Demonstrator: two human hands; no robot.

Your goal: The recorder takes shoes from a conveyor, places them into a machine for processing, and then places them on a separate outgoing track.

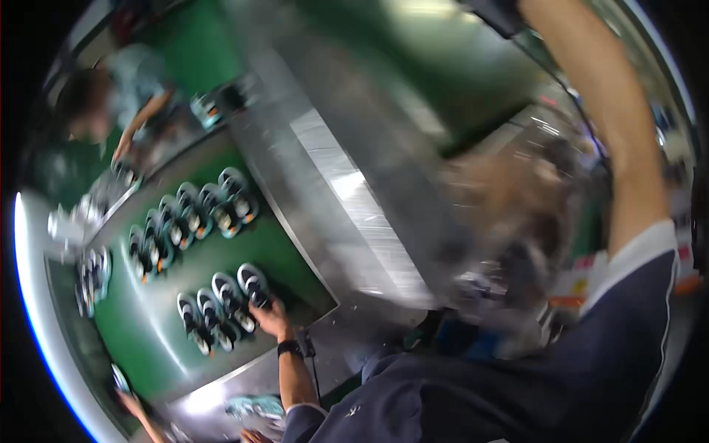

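Observation:
A dark sneaker (pixel 253 283) with a pale sole edge stands on the green conveyor belt (pixel 288 255), at the right end of the nearer row. My left hand (pixel 272 320) is closed on its heel end, and a black band circles that wrist. Beside it in the same row are more sneakers (pixel 210 314). My right arm (pixel 628 125) stretches up along the right side. A black object with a cable (pixel 493 16) sits near its far end. The right hand itself lies beyond the top edge.
A farther row of sneakers (pixel 193 210) stands across the belt. A co-worker (pixel 140 88) at the far left handles a shoe. Another person's hand (pixel 131 404) reaches in at the lower left. A metal frame (pixel 362 199) runs beside the belt; the right side is blurred.

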